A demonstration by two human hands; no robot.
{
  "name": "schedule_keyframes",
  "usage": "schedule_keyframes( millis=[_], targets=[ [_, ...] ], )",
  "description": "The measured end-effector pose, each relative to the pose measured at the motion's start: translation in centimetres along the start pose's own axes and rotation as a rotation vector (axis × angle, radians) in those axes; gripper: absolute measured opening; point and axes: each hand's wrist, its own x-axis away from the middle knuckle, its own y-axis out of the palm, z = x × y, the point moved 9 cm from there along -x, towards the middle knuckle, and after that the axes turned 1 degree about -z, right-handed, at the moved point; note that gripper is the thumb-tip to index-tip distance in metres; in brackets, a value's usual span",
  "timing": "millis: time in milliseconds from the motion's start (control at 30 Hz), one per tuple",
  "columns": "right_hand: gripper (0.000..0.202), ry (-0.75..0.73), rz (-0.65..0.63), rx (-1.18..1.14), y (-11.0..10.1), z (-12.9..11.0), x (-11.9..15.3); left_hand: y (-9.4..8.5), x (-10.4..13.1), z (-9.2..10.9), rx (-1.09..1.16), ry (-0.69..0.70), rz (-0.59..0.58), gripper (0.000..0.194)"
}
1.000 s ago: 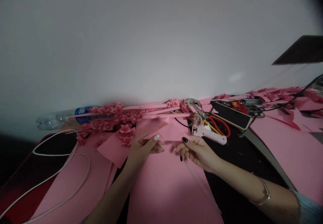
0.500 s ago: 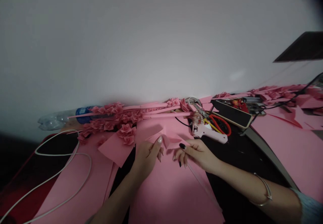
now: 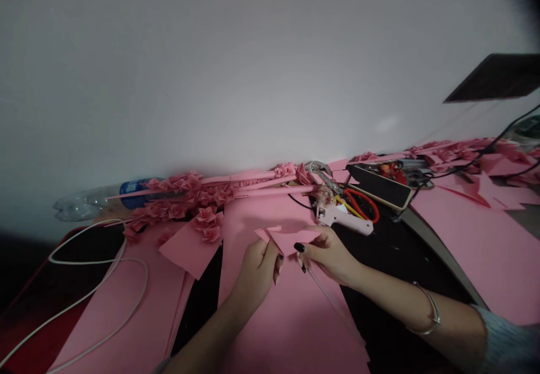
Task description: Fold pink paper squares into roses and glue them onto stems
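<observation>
A folded pink paper (image 3: 291, 242) is sitting between both hands over some pink sheets (image 3: 295, 323), looking like a narrow creased band with pointy ends. The left hand (image 3: 258, 264) is pinching its left part; the right hand (image 3: 331, 255) is gripping the other end, black-nailed thumb in front. Compared with a second ago, the hands are sitting closer and the tall peak's looking squashed. Sheets are covering a black table (image 3: 392, 273), paper roses (image 3: 208, 223) lying toward a plain grey wall (image 3: 253, 70).
</observation>
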Motion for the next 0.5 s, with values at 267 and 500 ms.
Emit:
schedule_keyframes(
  millis=[267,500],
  targets=[
    [0.06,-0.094,0.026,0.452,1.1,-1.0,0.5,1.2,0.6,-0.2,0.044,0.019,-0.006,0.034],
    [0.059,-0.175,0.19,0.593,0.8,-1.9,0.8,1.7,0.9,-0.3,0.024,0.011,0.029,0.036]
  ],
)
